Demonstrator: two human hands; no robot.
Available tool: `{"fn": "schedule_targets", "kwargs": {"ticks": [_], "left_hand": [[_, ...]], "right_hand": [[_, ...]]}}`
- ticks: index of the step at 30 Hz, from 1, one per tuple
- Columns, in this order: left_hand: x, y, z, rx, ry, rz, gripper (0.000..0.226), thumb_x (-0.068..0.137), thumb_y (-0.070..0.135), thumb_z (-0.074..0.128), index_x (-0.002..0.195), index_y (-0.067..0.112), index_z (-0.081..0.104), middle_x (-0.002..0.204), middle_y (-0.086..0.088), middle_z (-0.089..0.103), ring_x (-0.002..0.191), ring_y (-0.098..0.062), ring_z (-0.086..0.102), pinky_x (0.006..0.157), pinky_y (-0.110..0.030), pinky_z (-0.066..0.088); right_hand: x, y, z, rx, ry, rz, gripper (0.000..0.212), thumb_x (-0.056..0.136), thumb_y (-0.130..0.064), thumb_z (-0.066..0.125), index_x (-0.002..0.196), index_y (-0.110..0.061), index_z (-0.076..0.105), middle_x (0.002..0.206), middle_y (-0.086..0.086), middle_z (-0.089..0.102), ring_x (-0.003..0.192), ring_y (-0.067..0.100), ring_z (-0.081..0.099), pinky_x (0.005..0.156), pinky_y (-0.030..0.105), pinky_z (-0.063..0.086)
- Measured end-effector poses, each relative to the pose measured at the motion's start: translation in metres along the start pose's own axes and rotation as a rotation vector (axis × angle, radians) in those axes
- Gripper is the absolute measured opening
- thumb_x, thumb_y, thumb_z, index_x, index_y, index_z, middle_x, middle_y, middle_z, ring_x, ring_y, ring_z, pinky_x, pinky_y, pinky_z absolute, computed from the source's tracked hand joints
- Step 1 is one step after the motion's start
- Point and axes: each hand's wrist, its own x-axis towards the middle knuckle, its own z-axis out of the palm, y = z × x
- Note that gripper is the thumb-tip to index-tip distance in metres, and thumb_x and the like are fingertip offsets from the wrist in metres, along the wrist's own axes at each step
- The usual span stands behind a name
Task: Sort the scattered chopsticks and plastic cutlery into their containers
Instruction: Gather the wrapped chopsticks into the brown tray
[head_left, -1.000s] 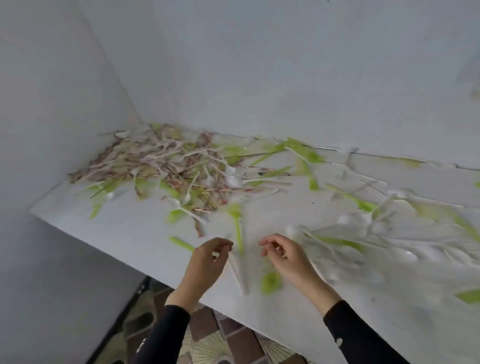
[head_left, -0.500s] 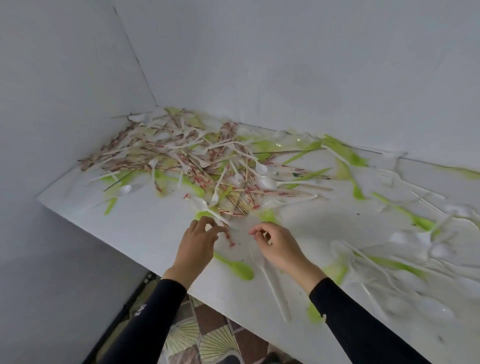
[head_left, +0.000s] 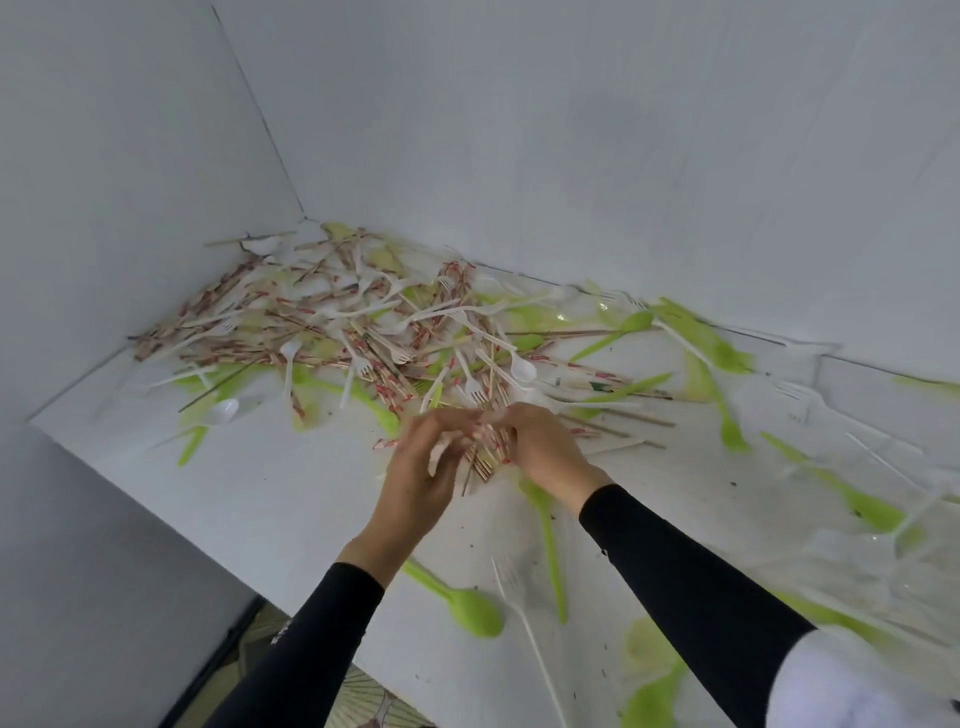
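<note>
A big heap of red-patterned chopsticks (head_left: 291, 332), white plastic forks and spoons (head_left: 522, 368) and green plastic cutlery (head_left: 475, 613) lies across the white table (head_left: 249, 499), thickest in the far left corner. My left hand (head_left: 423, 473) and my right hand (head_left: 540, 447) meet at the heap's near edge. Between them is a small bundle of chopsticks (head_left: 485, 457), which my right hand grips with curled fingers. My left hand's fingers curl against the same bundle, blurred. No containers are in view.
White walls close the table at the back and on the left. Green spoons (head_left: 862, 504) and clear plastic cutlery (head_left: 883, 452) are scattered on the right. The table's near edge runs diagonally, with patterned floor tiles (head_left: 363, 701) below it.
Both hands have moved forward to the heap's near edge and come together. They now hold a bundle of chopsticks that was not in them before. The camera has come closer.
</note>
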Motion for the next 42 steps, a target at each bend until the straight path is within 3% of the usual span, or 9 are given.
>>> {"fn": "schedule_targets", "kwargs": {"ticks": [5, 9, 15, 18, 21, 28, 34, 38, 42], "left_hand": [[0.036, 0.008, -0.013, -0.355, 0.124, -0.243, 0.010, 0.103, 0.021, 0.047, 0.106, 0.029, 0.052, 0.091, 0.007, 0.070, 0.093, -0.010, 0.066, 0.085, -0.022, 0.051], [0.066, -0.009, -0.027, -0.580, 0.166, -0.416, 0.015, 0.097, 0.035, 0.046, 0.104, 0.025, 0.055, 0.069, 0.006, 0.047, 0.058, -0.010, 0.040, 0.054, -0.021, 0.038], [0.106, -0.042, -0.024, -0.358, -0.080, -0.535, 0.015, 0.095, 0.028, 0.062, 0.104, 0.017, 0.068, 0.073, 0.011, 0.058, 0.068, -0.006, 0.056, 0.062, -0.014, 0.046], [0.129, -0.050, -0.010, -0.269, -0.242, -0.501, 0.018, 0.101, 0.029, 0.051, 0.100, 0.026, 0.069, 0.083, 0.009, 0.067, 0.068, -0.007, 0.056, 0.063, -0.020, 0.044], [0.152, -0.044, 0.004, -0.374, -0.351, -0.556, 0.031, 0.105, 0.038, 0.038, 0.112, 0.021, 0.063, 0.086, -0.002, 0.071, 0.062, -0.014, 0.062, 0.053, -0.024, 0.047], [0.211, -0.054, 0.072, 0.019, -0.572, -0.312, 0.029, 0.099, 0.046, 0.051, 0.116, 0.026, 0.064, 0.080, 0.004, 0.070, 0.071, -0.002, 0.062, 0.065, -0.021, 0.044], [0.231, -0.073, 0.140, 0.448, -0.613, -0.124, 0.029, 0.098, 0.036, 0.052, 0.082, 0.016, 0.064, 0.076, 0.002, 0.059, 0.079, -0.023, 0.062, 0.059, -0.029, 0.041], [0.234, -0.085, 0.164, 0.670, -0.716, -0.006, 0.021, 0.100, 0.031, 0.050, 0.096, 0.017, 0.064, 0.096, 0.000, 0.059, 0.096, -0.023, 0.060, 0.069, -0.031, 0.044], [0.227, -0.091, 0.171, 0.770, -0.706, 0.029, 0.019, 0.100, 0.019, 0.050, 0.117, 0.020, 0.059, 0.108, 0.000, 0.058, 0.100, -0.022, 0.059, 0.063, -0.031, 0.039]], "right_hand": [[0.012, 0.006, 0.003, -0.315, 0.051, -0.049, 0.044, 0.096, -0.005, 0.044, 0.138, -0.018, 0.051, 0.124, 0.005, 0.057, 0.112, 0.026, 0.053, 0.093, 0.035, 0.040], [0.006, 0.021, 0.000, -0.225, 0.059, 0.002, 0.030, 0.100, -0.021, 0.044, 0.125, -0.017, 0.060, 0.115, 0.004, 0.055, 0.102, 0.024, 0.056, 0.081, 0.035, 0.044], [0.005, 0.033, -0.035, -0.187, 0.126, 0.035, 0.024, 0.095, -0.027, 0.051, 0.114, -0.021, 0.064, 0.106, -0.003, 0.064, 0.091, 0.020, 0.061, 0.076, 0.032, 0.049], [0.015, 0.040, -0.053, -0.331, 0.181, 0.093, 0.031, 0.092, -0.026, 0.051, 0.120, -0.027, 0.064, 0.114, -0.003, 0.065, 0.109, 0.022, 0.058, 0.093, 0.031, 0.038], [0.025, 0.059, -0.068, -0.280, 0.218, 0.168, 0.032, 0.093, -0.020, 0.053, 0.123, -0.023, 0.064, 0.106, 0.003, 0.061, 0.097, 0.026, 0.061, 0.084, 0.032, 0.042], [0.034, 0.100, -0.072, -0.468, 0.207, 0.188, 0.025, 0.096, -0.014, 0.056, 0.118, -0.013, 0.069, 0.108, 0.007, 0.064, 0.089, 0.030, 0.063, 0.076, 0.035, 0.045], [0.022, 0.115, -0.068, -0.573, 0.234, 0.008, 0.020, 0.057, -0.013, 0.091, 0.066, -0.014, 0.073, 0.071, 0.004, 0.063, 0.058, 0.025, 0.061, 0.043, 0.031, 0.048], [0.022, 0.111, -0.072, -0.543, 0.063, 0.070, 0.026, 0.090, -0.026, 0.066, 0.112, -0.014, 0.072, 0.104, 0.004, 0.069, 0.100, 0.029, 0.059, 0.079, 0.039, 0.050], [0.017, 0.115, -0.060, -0.473, 0.161, -0.141, 0.019, 0.058, -0.018, 0.089, 0.072, -0.020, 0.077, 0.067, -0.002, 0.066, 0.064, 0.023, 0.061, 0.049, 0.026, 0.052]]}}
